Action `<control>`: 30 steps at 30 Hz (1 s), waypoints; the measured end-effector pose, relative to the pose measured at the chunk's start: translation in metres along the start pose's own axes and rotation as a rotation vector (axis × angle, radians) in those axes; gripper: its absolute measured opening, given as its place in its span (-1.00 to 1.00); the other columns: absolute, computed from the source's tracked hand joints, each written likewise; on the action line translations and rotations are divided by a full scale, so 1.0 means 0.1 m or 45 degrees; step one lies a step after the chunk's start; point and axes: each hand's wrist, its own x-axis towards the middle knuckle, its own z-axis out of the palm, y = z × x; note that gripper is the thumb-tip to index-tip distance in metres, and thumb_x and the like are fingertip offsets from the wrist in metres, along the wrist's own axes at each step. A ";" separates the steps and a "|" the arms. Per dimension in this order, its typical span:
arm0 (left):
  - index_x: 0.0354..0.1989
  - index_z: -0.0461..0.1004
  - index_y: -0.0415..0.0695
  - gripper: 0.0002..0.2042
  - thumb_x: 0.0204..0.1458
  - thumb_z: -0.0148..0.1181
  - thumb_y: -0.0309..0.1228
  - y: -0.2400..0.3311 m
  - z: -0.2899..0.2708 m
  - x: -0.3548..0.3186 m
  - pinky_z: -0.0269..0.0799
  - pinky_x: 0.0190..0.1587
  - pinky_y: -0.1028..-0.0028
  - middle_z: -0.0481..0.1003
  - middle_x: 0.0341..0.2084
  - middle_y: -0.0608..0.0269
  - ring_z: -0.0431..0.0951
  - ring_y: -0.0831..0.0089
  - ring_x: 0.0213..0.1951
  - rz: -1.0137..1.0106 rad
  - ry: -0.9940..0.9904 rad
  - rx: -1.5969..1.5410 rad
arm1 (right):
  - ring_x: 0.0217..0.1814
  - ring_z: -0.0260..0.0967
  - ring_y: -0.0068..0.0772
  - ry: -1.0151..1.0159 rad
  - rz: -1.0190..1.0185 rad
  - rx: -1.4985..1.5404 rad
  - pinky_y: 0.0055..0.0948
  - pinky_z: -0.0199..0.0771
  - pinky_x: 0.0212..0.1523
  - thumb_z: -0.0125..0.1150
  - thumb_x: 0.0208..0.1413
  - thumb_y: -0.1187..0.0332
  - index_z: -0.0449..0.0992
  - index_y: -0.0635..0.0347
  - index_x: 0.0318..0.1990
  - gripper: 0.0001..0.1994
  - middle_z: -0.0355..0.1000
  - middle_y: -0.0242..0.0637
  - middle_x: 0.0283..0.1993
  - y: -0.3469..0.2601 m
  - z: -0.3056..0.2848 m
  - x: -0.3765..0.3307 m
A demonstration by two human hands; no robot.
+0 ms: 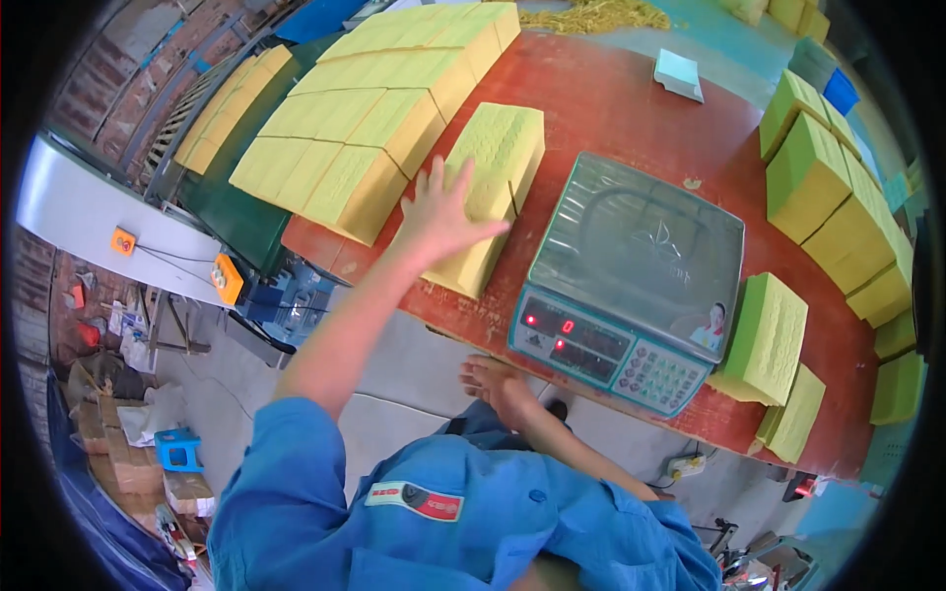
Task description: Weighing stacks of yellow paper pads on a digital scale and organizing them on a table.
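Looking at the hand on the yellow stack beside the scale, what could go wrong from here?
1. The left hand lies flat on the yellow stack, which sits near the table edge; a push toward the person could tip sheets onto the floor.
2. The stack is close to the scale; sliding it sideways may bump the empty scale.
3. The right hand is low by the table edge, so only one hand steadies the stack.

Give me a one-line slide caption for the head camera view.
Left hand flat on a yellow paper stack beside a digital scale on a red table.
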 end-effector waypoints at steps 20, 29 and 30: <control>0.32 0.18 -0.20 -0.43 0.19 0.02 -0.16 -1.09 -0.01 -1.45 0.37 0.18 0.28 0.38 0.14 0.07 0.42 0.27 0.16 -0.230 -0.343 -2.560 | 0.51 -0.11 0.16 -0.116 -1.277 -1.496 -0.05 -0.07 0.45 0.30 0.07 0.06 0.08 0.18 0.42 -0.18 -0.05 0.15 0.45 -1.07 1.24 -0.86; 0.32 0.23 -0.05 -0.32 0.26 -0.40 0.21 1.48 0.07 -0.02 0.26 0.26 -0.03 0.36 0.20 0.06 0.36 0.06 0.22 0.117 -1.094 -3.542 | 0.38 0.16 0.07 1.143 -1.664 -2.255 -0.08 0.18 0.35 0.41 -0.13 0.42 0.30 0.21 0.30 -0.27 0.25 0.04 0.31 -2.57 1.19 -1.36; 0.31 0.24 -0.04 -0.32 0.25 -0.38 0.22 1.63 0.12 -0.01 0.27 0.26 0.01 0.36 0.20 0.07 0.36 0.10 0.22 0.021 -1.037 -3.596 | 0.35 0.20 0.05 1.138 -1.590 -2.256 -0.14 0.22 0.32 0.37 -0.07 0.43 0.31 0.23 0.29 -0.32 0.28 0.05 0.29 -2.70 1.11 -1.40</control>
